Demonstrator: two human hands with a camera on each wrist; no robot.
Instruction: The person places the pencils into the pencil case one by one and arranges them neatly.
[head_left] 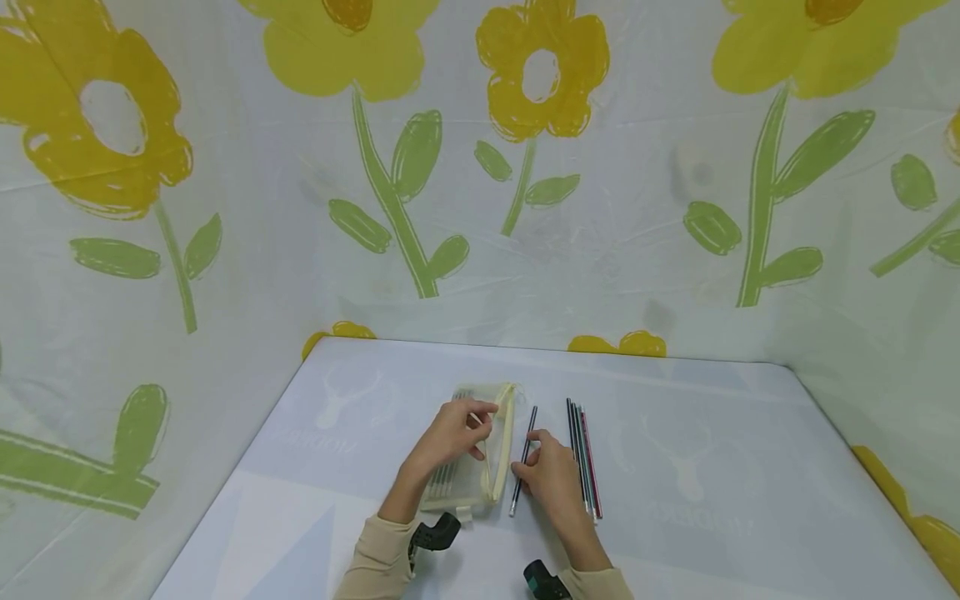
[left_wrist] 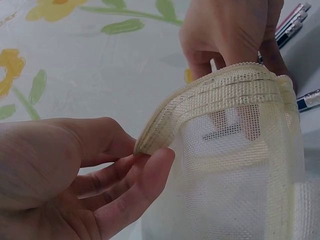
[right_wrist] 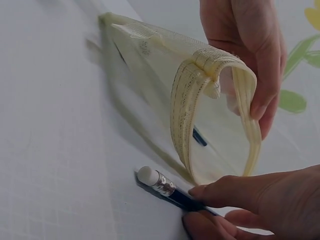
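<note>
A cream mesh pencil case (head_left: 504, 450) with a zip edge lies on the table, and its mouth gapes toward the right hand. My left hand (head_left: 457, 433) pinches the zip edge (left_wrist: 165, 112) between thumb and fingers, lifting that side. Inside the case, several pencils (head_left: 444, 479) show through the mesh along its left side. Just right of the case, my right hand (head_left: 553, 475) pinches a dark blue pencil (right_wrist: 182, 199) with a white eraser (right_wrist: 148, 176). That pencil's eraser end points toward the person.
Right of the right hand, several more pencils (head_left: 587, 458) lie side by side, one of them red. The white table (head_left: 712, 433) has faint deer prints. A flower-printed curtain (head_left: 600, 275) stands behind the table and at both sides.
</note>
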